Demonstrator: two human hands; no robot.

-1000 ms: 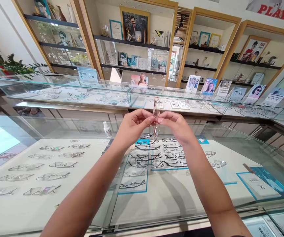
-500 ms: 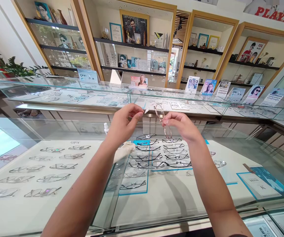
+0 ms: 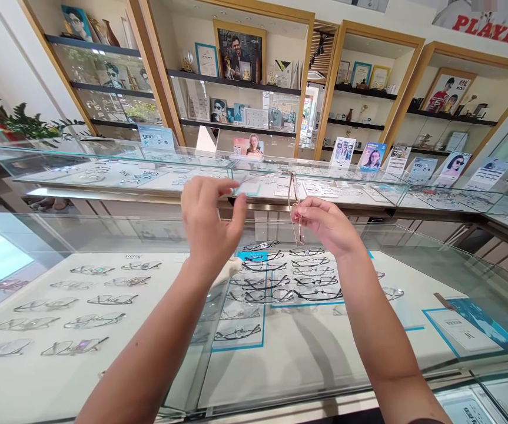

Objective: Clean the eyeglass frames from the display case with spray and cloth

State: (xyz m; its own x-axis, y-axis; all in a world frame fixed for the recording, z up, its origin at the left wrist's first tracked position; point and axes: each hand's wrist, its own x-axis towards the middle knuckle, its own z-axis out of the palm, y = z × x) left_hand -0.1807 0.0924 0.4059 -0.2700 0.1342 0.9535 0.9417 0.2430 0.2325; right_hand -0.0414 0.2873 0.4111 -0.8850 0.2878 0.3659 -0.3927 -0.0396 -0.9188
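Observation:
My right hand is raised over the glass counter and pinches a thin rose-gold glasses frame, which hangs upright and edge-on from my fingertips. My left hand hovers a short way left of the frame without touching it. Its thumb and forefinger are apart and I see nothing between them. A white cloth lies on the counter glass just under my left wrist.
Below my arms a glass display case holds rows of glasses on white trays, with dark frames in the middle. A second glass counter runs behind it. Wall shelves carry posters and cards.
My left hand let go of the frame and drew back to the left, its pinch loosening. The right hand kept the frame and turned it from slanted to upright.

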